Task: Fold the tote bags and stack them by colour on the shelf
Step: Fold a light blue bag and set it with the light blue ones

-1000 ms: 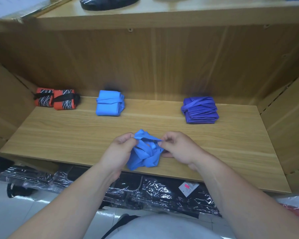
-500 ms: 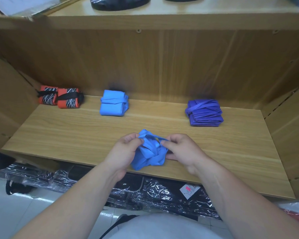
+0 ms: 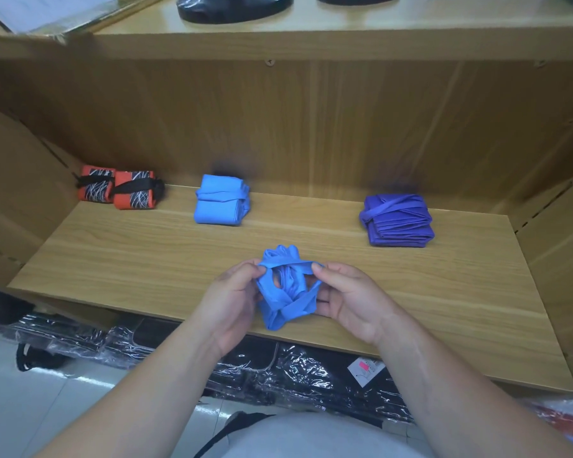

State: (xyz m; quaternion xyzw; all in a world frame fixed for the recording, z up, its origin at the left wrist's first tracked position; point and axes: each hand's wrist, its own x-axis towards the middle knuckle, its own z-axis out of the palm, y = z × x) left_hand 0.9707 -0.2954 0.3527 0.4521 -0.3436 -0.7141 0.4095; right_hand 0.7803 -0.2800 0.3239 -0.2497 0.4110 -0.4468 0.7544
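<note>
The wooden shelf (image 3: pixel 146 259) is a light, grained board with a back wall and side panels of the same wood. A folded light-blue bag (image 3: pixel 220 201) lies on it close to the back wall. To the left of that bag, near the left panel, two orange-and-black bundles (image 3: pixel 119 191) lie touching side by side (each wrapped with a black strap). Well to its right lies a purple stack (image 3: pixel 397 219) of folded bags. In front of it and slightly right, near the front edge, is a crumpled blue bag (image 3: pixel 285 299); whether it touches the board cannot be told.
</note>
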